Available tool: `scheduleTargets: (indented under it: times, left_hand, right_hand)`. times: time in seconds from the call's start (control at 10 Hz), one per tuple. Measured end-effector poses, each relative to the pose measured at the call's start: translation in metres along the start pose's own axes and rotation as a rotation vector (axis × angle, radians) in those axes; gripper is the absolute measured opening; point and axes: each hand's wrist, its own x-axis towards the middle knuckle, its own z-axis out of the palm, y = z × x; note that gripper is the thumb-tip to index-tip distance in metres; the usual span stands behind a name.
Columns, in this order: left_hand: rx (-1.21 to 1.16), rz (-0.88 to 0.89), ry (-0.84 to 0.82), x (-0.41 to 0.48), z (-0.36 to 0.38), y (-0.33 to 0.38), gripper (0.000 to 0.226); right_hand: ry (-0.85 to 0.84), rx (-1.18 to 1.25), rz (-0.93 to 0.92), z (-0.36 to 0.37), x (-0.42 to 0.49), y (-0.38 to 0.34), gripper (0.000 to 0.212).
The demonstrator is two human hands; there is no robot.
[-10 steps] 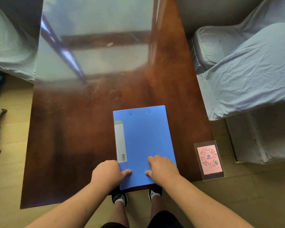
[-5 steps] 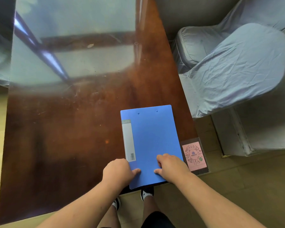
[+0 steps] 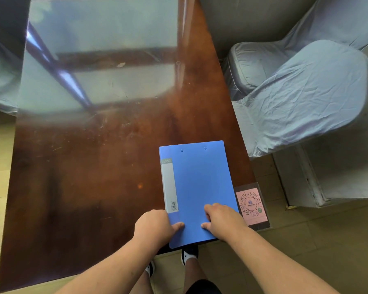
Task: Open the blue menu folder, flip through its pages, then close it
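The blue menu folder point(image 3: 200, 187) lies closed and flat near the front right corner of the dark wooden table point(image 3: 83, 187), its grey spine label on the left and its near end jutting past the table's edge. My left hand point(image 3: 155, 227) grips the folder's near left corner, thumb on top of the cover. At the near right part of the cover, my right hand point(image 3: 223, 222) grips the near edge with its thumb pressed on top.
A pink QR-code card point(image 3: 252, 205) in a clear sleeve lies right beside the folder at the table's corner. A chair under a pale cloth cover point(image 3: 302, 96) stands close to the table's right side. My feet point(image 3: 188, 254) show below the table edge.
The view has shifted, so the folder sits further right in frame. Both hands keep the same hold on the folder's near end, and the cover stays closed.
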Motion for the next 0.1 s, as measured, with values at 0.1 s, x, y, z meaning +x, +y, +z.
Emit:
scheduleTargets:
  times: [0.1]
  left_hand:
    - [-0.044,0.025,0.059,-0.0039,-0.0078,-0.0074,0.053]
  right_hand:
    - [-0.018,-0.073,0.014,-0.0049,0.0017,-0.0079,0.034]
